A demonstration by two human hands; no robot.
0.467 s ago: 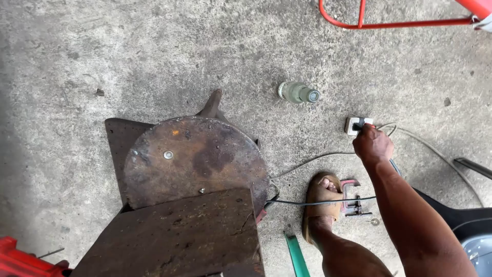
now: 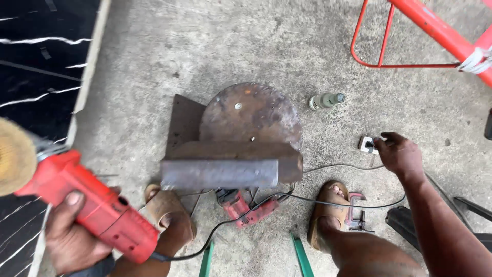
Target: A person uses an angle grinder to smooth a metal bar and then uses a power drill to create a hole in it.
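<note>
My left hand (image 2: 69, 233) grips a red angle grinder (image 2: 89, 208) with a tan wire-brush wheel (image 2: 15, 156) at its tip, held up at the lower left. My right hand (image 2: 400, 154) reaches down to a white socket block (image 2: 366, 145) on the concrete floor, fingers pinched on a black plug there. A black cable (image 2: 328, 202) runs from the grinder across the floor toward the socket. My two sandalled feet (image 2: 328, 213) stand either side of a rusty steel stand (image 2: 236, 149) with a round plate and a heavy bar on top.
A second red power tool (image 2: 241, 205) lies under the stand. A small bottle (image 2: 325, 100) lies on the floor beyond it. A red tubular frame (image 2: 410, 31) is at the upper right, a black marble slab (image 2: 36, 77) at the left, a red clamp (image 2: 356, 215) by my right foot.
The view has shifted left and closer. The red grinder in my left hand has come into view. My right hand stays at the socket block.
</note>
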